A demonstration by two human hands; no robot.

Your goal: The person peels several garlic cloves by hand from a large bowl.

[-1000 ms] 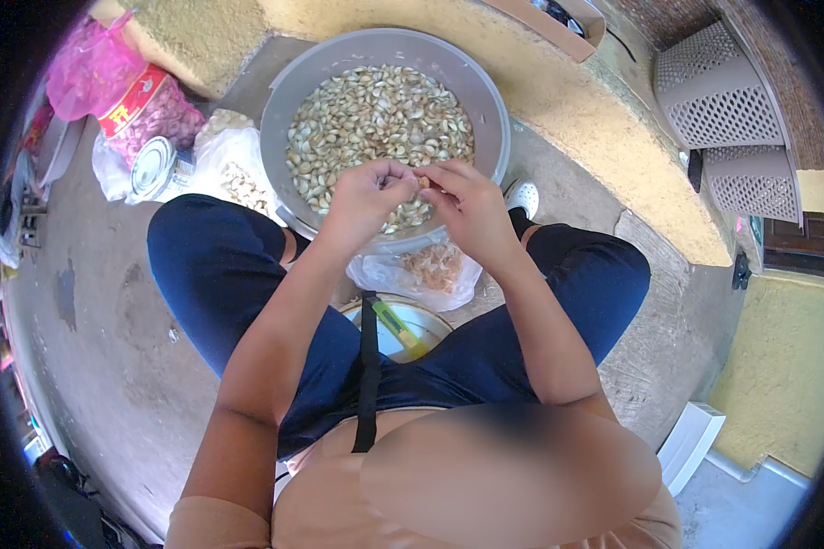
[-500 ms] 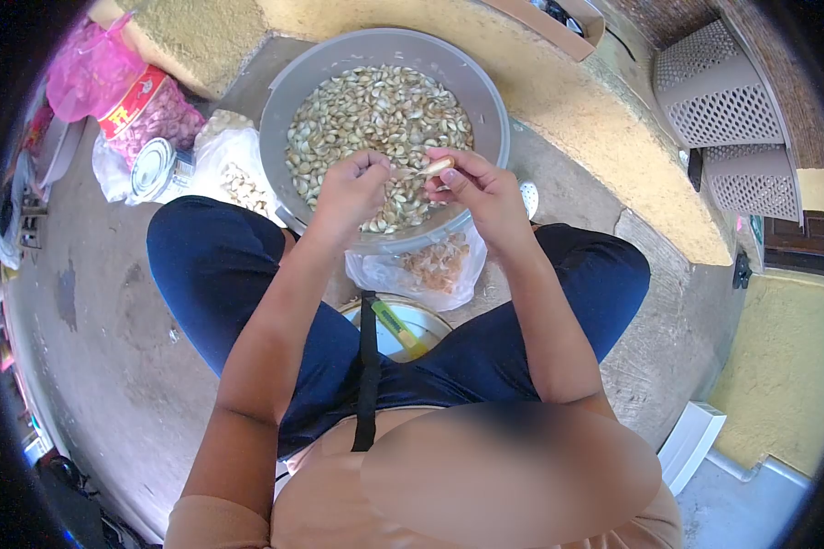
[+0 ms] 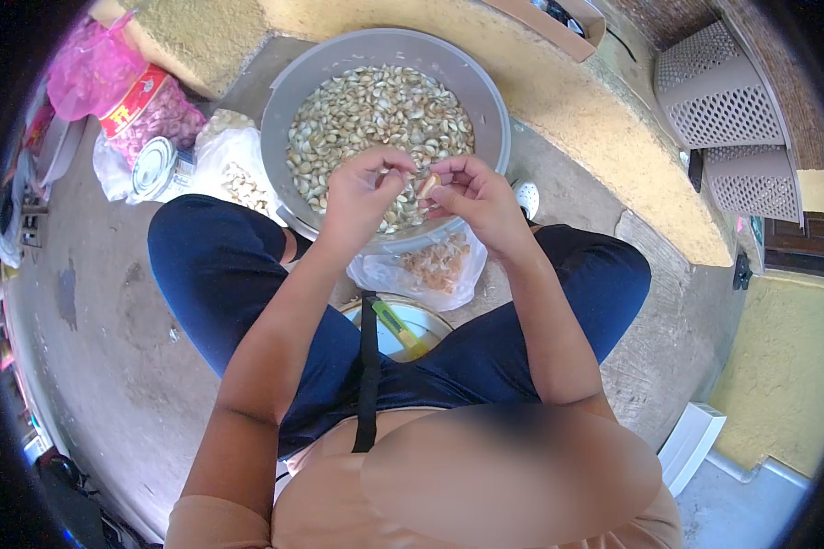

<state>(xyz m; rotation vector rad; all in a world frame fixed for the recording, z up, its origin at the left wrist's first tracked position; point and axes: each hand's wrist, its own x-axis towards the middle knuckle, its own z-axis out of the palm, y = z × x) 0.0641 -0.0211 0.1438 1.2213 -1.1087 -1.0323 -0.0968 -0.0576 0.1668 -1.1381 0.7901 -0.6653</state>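
Note:
My right hand [image 3: 478,196] pinches a pale garlic clove [image 3: 428,187] between its thumb and fingers. My left hand [image 3: 368,190] is close beside it, thumb and forefinger closed near the clove; whatever they hold is too small to make out. Beneath both hands stands a large grey tub [image 3: 293,82], with many garlic cloves [image 3: 375,114] soaking in water inside. Between the tub and my lap, a clear plastic bag [image 3: 375,271] holds papery brownish garlic skins [image 3: 438,265].
At the left are a white bag of peeled cloves [image 3: 243,186], a tin can [image 3: 156,165] and a pink net sack of garlic [image 3: 160,114]. A green-handled cutter [image 3: 395,328] lies on a round pale lid or tray [image 3: 430,322] between my legs. A yellow ledge [image 3: 604,156] curves behind the tub.
The clove in my right hand has been turned from pointing outward to tucked against the fingers. My left hand has risen slightly and shifted right, its fingers now reaching further toward the right hand.

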